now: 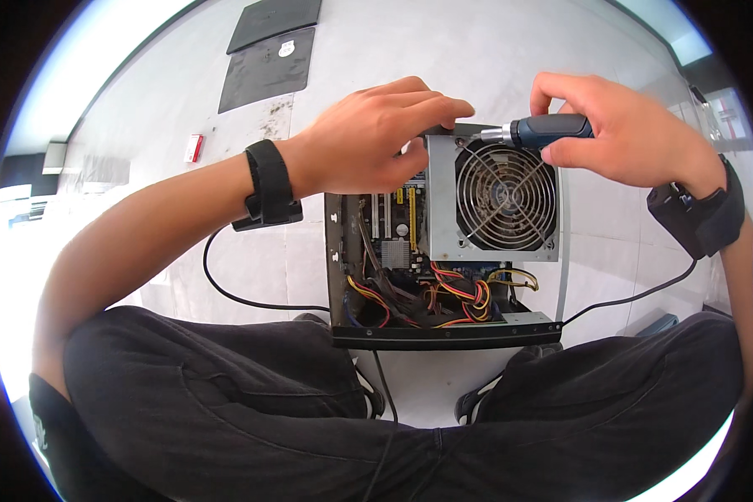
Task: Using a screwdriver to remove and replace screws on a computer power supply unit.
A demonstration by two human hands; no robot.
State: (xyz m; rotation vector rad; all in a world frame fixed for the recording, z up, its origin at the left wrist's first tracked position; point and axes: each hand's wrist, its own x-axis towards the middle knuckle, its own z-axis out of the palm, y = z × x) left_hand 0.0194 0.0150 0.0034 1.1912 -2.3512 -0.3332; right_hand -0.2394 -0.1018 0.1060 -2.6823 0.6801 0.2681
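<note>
An open computer case [446, 336] stands in front of me, showing its motherboard, coloured cables [468, 301] and a silver power supply [443, 234] with a round fan grille [505, 194]. My right hand [598, 134] grips a blue-and-black screwdriver [552, 128], its metal shaft reaching the power supply's upper left corner, where the very tip is too small to make out. My left hand [368, 134] is over the case's upper left, fingers apart and bent, index finger reaching to the top edge beside the power supply. What lies under those fingers is partly hidden.
Two dark panels [272, 74] lie on the pale tiled floor [159, 234] beyond the case, with a small red-and-white box [194, 148] at left. My crossed legs [217, 368] border the case's near side. Black cords [251, 305] run on both sides and over my lap.
</note>
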